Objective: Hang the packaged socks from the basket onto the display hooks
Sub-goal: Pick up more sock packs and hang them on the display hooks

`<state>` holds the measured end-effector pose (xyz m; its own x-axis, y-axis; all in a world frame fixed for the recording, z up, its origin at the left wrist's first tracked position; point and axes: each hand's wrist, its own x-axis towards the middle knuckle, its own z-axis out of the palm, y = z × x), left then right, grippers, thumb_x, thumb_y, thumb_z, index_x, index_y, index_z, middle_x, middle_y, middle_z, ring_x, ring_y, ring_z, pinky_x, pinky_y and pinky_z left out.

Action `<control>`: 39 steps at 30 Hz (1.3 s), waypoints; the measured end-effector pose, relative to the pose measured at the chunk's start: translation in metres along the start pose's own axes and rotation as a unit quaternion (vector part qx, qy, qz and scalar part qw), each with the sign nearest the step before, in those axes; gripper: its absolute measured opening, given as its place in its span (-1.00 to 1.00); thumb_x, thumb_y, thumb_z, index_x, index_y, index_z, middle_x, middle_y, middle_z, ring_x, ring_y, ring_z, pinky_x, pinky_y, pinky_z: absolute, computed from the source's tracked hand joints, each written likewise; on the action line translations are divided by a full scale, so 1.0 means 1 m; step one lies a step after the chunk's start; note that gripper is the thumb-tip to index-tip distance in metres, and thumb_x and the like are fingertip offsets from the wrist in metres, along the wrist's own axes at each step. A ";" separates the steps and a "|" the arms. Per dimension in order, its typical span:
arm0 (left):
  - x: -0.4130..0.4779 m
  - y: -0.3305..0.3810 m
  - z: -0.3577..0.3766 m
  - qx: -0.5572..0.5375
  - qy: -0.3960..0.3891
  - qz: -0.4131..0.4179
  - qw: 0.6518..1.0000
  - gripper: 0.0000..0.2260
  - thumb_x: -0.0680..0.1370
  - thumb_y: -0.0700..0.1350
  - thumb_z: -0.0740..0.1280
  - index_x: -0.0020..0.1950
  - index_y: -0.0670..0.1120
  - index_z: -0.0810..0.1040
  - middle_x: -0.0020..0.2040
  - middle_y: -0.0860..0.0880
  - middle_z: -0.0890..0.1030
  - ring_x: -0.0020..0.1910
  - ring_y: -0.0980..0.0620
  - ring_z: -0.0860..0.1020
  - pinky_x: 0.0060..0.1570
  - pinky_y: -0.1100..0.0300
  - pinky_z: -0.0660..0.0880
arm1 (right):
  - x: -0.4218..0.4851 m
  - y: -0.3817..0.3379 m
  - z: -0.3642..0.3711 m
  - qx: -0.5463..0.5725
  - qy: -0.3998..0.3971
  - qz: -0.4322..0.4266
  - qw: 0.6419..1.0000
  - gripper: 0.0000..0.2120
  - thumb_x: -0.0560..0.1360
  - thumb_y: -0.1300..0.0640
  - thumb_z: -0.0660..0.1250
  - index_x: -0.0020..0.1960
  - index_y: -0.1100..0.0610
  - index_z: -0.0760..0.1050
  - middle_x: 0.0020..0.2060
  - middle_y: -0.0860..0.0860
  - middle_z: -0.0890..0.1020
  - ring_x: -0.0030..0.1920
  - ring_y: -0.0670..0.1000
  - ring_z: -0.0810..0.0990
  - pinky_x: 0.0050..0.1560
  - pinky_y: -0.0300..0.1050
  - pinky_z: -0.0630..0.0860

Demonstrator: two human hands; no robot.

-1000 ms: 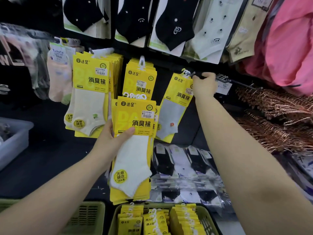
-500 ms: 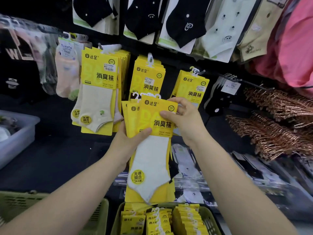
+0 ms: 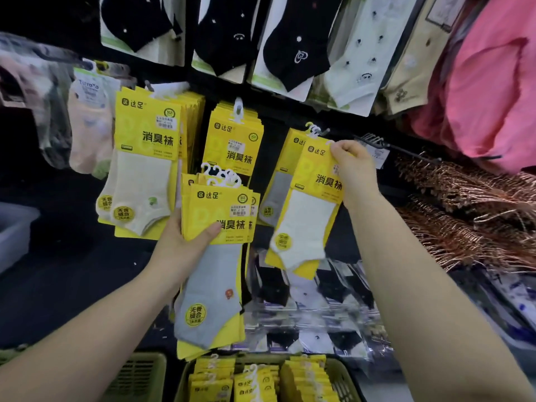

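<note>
A white-sock pack (image 3: 304,224) at the hook (image 3: 324,132).
Right hand (image 3: 355,172) pinches its top corner, hook just above the fingers (image 3: 338,149); left hand (image 3: 182,248) grips a stack (image 3: 211,285).

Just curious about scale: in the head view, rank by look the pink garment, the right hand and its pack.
1. pink garment
2. pack
3. right hand
Hand and pack sit equally near, so that order is sure; the garment seems farther back.
</note>
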<state>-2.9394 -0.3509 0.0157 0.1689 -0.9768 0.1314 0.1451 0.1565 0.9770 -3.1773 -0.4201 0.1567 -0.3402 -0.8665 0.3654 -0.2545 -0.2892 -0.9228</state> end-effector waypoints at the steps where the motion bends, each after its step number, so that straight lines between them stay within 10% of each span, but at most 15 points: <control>1: 0.001 0.000 -0.001 0.009 0.003 0.008 1.000 -0.73 0.43 -0.04 0.46 0.04 0.19 0.47 0.02 0.14 0.64 0.02 0.09 0.62 0.01 0.09 0.54 | 0.006 -0.002 0.003 -0.024 0.005 -0.009 1.000 -0.82 0.54 0.10 0.29 -0.25 -0.03 0.47 -0.29 -0.11 0.48 -0.32 -0.09 0.41 -0.31 -0.22 0.40; 13: -0.007 -0.002 0.003 -0.014 -0.005 -0.001 1.000 -0.66 0.38 0.01 0.46 0.10 0.16 0.47 0.06 0.10 0.66 0.06 0.05 0.63 0.09 0.02 0.54 | 0.039 -0.004 0.031 -0.003 0.049 0.031 0.998 -0.86 0.55 0.21 0.25 -0.11 0.04 0.54 -0.30 -0.07 0.53 -0.39 -0.10 0.46 -0.41 -0.25 0.47; 17: -0.012 -0.001 0.010 -0.048 -0.017 -0.011 0.999 -0.53 0.25 0.12 0.45 0.14 0.17 0.47 0.09 0.07 0.65 0.04 0.06 0.64 0.03 0.05 0.57 | 0.016 0.006 0.026 -0.112 0.117 0.006 0.987 -0.72 0.51 0.15 0.29 0.21 0.02 0.45 0.15 0.03 0.46 0.11 0.07 0.50 0.11 -0.01 0.51; 22: -0.012 -0.004 0.020 -0.087 -0.020 -0.027 0.996 -0.41 0.26 0.10 0.46 0.26 0.06 0.46 0.09 0.03 0.66 -0.02 0.07 0.67 -0.18 0.19 0.60 | -0.085 0.040 0.052 -0.103 -0.196 0.042 0.974 -0.52 0.37 -0.17 0.45 0.14 -0.01 0.33 0.12 -0.01 0.49 0.08 -0.04 0.53 -0.10 -0.18 0.48; 35: -0.006 -0.011 0.020 -0.102 -0.019 -0.035 0.994 -0.37 0.20 0.17 0.47 0.24 0.04 0.50 0.06 0.09 0.68 0.06 0.07 0.64 0.13 0.05 0.51 | -0.069 0.045 0.022 0.153 -0.231 0.113 0.954 -0.71 0.48 0.43 0.31 0.02 0.08 0.41 -0.18 -0.02 0.70 -0.15 0.05 0.67 -0.20 0.04 0.63; 39: 0.000 -0.011 0.018 -0.070 0.013 -0.010 0.997 -0.51 0.31 0.08 0.46 0.21 0.07 0.49 0.09 0.07 0.66 0.09 0.05 0.62 0.15 0.07 0.50 | -0.044 0.029 0.003 0.153 -0.126 0.076 0.977 -0.74 0.47 0.30 0.37 0.02 -0.05 0.53 -0.05 0.03 0.66 -0.18 0.01 0.63 -0.18 0.00 0.61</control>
<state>-2.9587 -0.3547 0.0083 0.1901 -0.9761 0.1051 0.2829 0.1569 0.9462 -3.1672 -0.3915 0.1130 -0.1103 -0.9704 0.2147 0.0782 -0.2238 -0.9715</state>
